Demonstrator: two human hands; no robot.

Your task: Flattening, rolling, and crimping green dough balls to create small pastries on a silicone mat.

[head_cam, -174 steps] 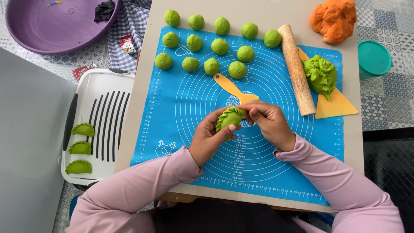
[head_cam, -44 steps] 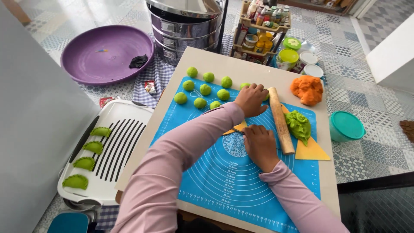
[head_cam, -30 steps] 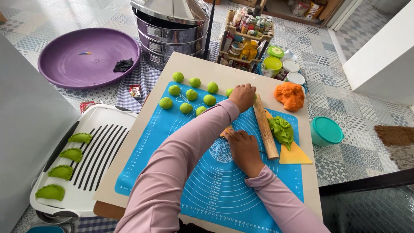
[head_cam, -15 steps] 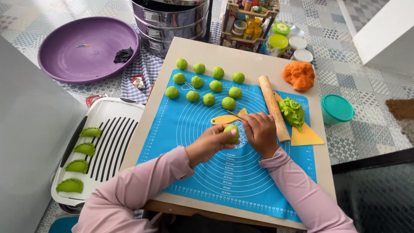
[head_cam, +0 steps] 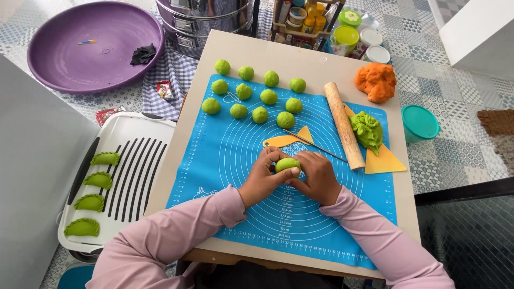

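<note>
Both hands, left hand (head_cam: 261, 179) and right hand (head_cam: 319, 176), grasp one green dough ball (head_cam: 287, 164); four folded dumplings (head_cam: 91, 194) done on the left; eleven balls (head_cam: 261, 114) wait far.

Both hands meet at the centre of the blue mat (head_cam: 241, 155), pinching a green dough ball (head_cam: 287, 164) between them: left hand (head_cam: 262, 178) at its 8 o'clock, right hand (head_cam: 317, 176) at its 4 o'clock. Eleven more green balls (head_cam: 259, 114) lie at 11 o'clock. A rolling pin (head_cam: 344, 125) slants at 1 o'clock, orange dough (head_cam: 376, 82) beyond it. Four folded dumplings (head_cam: 90, 202) sit on a white tray (head_cam: 136, 139) at 9 o'clock.
</note>
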